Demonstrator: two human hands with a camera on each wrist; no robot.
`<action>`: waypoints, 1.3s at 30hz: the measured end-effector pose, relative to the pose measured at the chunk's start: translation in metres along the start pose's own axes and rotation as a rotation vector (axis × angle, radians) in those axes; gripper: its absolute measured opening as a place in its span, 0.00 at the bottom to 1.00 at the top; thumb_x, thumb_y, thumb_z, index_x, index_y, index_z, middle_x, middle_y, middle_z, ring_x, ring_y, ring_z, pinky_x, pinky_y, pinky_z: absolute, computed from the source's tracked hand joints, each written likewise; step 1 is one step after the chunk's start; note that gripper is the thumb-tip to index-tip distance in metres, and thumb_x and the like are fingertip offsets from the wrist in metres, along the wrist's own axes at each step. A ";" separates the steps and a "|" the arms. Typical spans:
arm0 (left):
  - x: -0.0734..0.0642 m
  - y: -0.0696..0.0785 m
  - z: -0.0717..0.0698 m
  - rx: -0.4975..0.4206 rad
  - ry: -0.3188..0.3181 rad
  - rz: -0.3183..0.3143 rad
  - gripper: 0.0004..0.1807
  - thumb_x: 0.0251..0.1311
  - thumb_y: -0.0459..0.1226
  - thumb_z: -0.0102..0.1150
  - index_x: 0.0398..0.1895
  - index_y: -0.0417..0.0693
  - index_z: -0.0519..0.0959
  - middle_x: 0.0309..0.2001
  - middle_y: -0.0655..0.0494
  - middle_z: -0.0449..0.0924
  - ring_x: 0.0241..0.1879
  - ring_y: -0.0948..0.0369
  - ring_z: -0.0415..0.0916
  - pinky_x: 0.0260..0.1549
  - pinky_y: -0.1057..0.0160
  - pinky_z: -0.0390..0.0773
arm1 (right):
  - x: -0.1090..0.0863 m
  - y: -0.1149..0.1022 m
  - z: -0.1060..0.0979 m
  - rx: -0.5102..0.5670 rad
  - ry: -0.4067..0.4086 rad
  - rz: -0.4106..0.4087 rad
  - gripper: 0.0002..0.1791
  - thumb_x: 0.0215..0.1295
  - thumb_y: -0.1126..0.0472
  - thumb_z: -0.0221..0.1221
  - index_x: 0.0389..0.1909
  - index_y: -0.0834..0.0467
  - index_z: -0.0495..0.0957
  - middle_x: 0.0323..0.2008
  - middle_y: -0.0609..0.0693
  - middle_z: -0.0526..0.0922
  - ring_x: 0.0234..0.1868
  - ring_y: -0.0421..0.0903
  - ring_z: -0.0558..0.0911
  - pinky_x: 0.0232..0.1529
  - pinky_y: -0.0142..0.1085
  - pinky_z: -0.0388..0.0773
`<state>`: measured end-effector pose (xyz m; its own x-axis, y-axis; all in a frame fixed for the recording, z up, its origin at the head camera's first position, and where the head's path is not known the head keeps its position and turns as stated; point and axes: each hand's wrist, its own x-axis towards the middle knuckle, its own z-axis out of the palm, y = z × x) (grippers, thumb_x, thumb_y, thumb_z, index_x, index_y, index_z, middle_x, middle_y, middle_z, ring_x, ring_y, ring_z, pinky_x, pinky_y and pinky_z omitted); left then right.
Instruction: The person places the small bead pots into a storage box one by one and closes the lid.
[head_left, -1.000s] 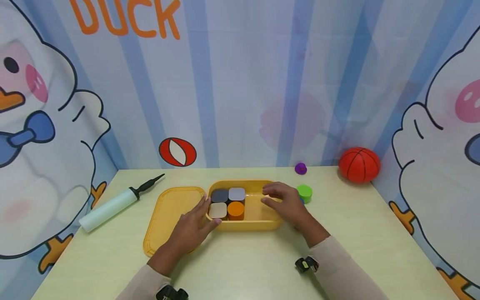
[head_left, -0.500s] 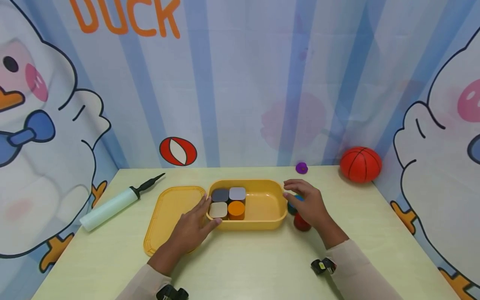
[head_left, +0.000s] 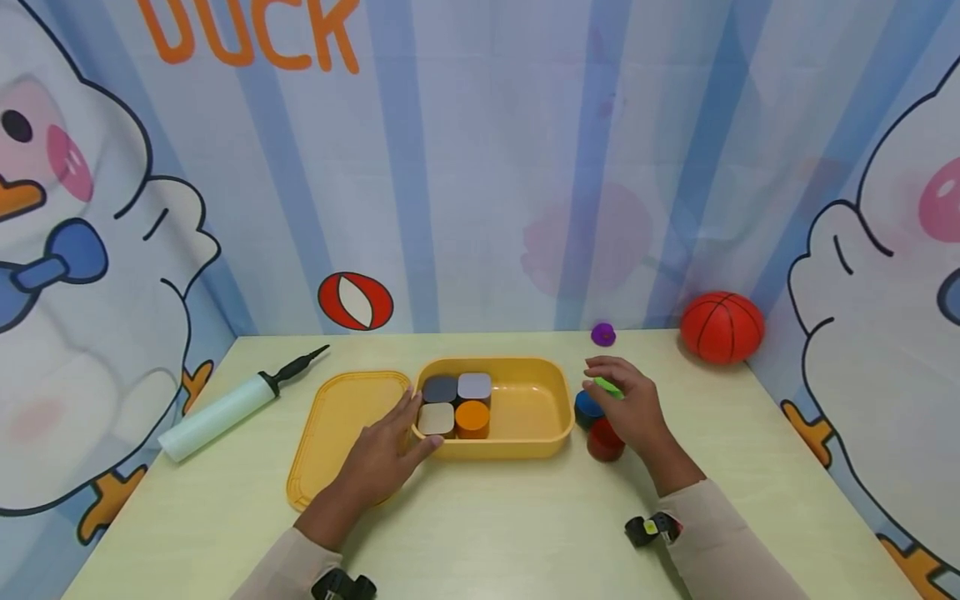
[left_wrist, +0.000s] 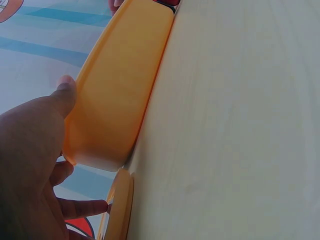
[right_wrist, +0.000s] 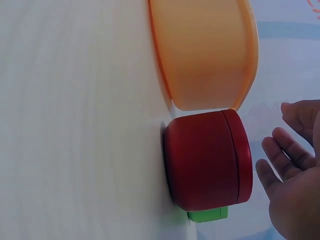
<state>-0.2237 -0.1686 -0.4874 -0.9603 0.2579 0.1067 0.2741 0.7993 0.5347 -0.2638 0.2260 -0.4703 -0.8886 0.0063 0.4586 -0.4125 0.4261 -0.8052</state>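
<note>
Inside the left half of a yellow plastic box (head_left: pixel 525 450) stand several small lidded jars, among them an orange jar (head_left: pixel 472 419) and a white-topped jar (head_left: pixel 437 420). My left hand (head_left: pixel 378 454) rests against the box's left end, fingers spread and thumb at the front rim. Just right of the box, a red jar (head_left: pixel 604 440), a blue-topped jar (head_left: pixel 588 408) and a green-topped piece (head_left: pixel 609 387) sit close together. My right hand (head_left: pixel 633 408) hovers over them with loosely bent fingers and holds nothing. The right wrist view shows the red jar (right_wrist: pixel 207 160) beside these fingers.
A yellow lid (head_left: pixel 330 450) lies left of the box, partly under my left hand. Farther left is a pale green hand pump (head_left: pixel 225 421) with a black nozzle. At the back right are a small purple object (head_left: pixel 603 334) and a red toy basketball (head_left: pixel 722 327).
My right hand has moved from over the box's right half to the right, above the red, blue and green pieces. The left hand and the box have stayed put.
</note>
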 end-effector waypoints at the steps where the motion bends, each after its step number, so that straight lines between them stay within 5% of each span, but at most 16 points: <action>1: 0.000 0.000 0.000 0.001 -0.001 -0.002 0.51 0.75 0.69 0.53 0.91 0.56 0.51 0.91 0.57 0.47 0.87 0.45 0.56 0.78 0.19 0.53 | 0.000 0.001 0.000 -0.008 0.009 0.001 0.08 0.74 0.69 0.68 0.49 0.67 0.89 0.62 0.63 0.87 0.68 0.62 0.82 0.64 0.11 0.69; 11: 0.000 0.001 -0.001 0.006 -0.002 -0.004 0.52 0.75 0.70 0.52 0.91 0.55 0.50 0.91 0.55 0.48 0.87 0.45 0.56 0.78 0.19 0.53 | -0.004 0.012 -0.002 -0.044 0.075 -0.032 0.09 0.72 0.71 0.69 0.50 0.68 0.89 0.62 0.64 0.87 0.69 0.64 0.81 0.68 0.11 0.62; 20: 0.000 0.001 -0.001 0.005 0.001 0.002 0.51 0.76 0.69 0.53 0.91 0.55 0.51 0.91 0.55 0.48 0.87 0.45 0.56 0.78 0.19 0.53 | -0.002 0.030 -0.005 -0.096 0.056 0.038 0.11 0.72 0.71 0.68 0.53 0.66 0.88 0.66 0.62 0.84 0.73 0.62 0.79 0.68 0.11 0.60; 23: 0.000 0.002 -0.001 0.002 -0.003 -0.002 0.51 0.75 0.69 0.53 0.91 0.55 0.51 0.91 0.55 0.48 0.87 0.45 0.55 0.78 0.19 0.53 | -0.002 0.034 -0.006 -0.107 0.046 0.069 0.12 0.73 0.70 0.68 0.54 0.65 0.88 0.68 0.61 0.83 0.75 0.61 0.77 0.75 0.21 0.67; 29: 0.000 0.002 -0.002 -0.007 -0.007 -0.007 0.52 0.75 0.69 0.53 0.91 0.56 0.50 0.91 0.55 0.48 0.87 0.45 0.55 0.78 0.20 0.52 | -0.001 0.039 -0.008 -0.113 0.038 0.131 0.15 0.74 0.69 0.66 0.58 0.65 0.87 0.73 0.61 0.78 0.81 0.62 0.69 0.83 0.61 0.65; 39: -0.001 0.001 -0.002 -0.002 -0.003 0.006 0.51 0.76 0.68 0.53 0.91 0.55 0.50 0.91 0.56 0.47 0.87 0.45 0.55 0.78 0.19 0.53 | -0.002 0.041 -0.012 -0.122 -0.011 0.231 0.20 0.79 0.66 0.63 0.67 0.64 0.82 0.79 0.61 0.72 0.84 0.65 0.64 0.85 0.65 0.59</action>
<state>-0.2227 -0.1688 -0.4856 -0.9584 0.2645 0.1073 0.2799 0.7967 0.5357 -0.2768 0.2541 -0.5000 -0.9589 0.1061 0.2633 -0.1721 0.5202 -0.8365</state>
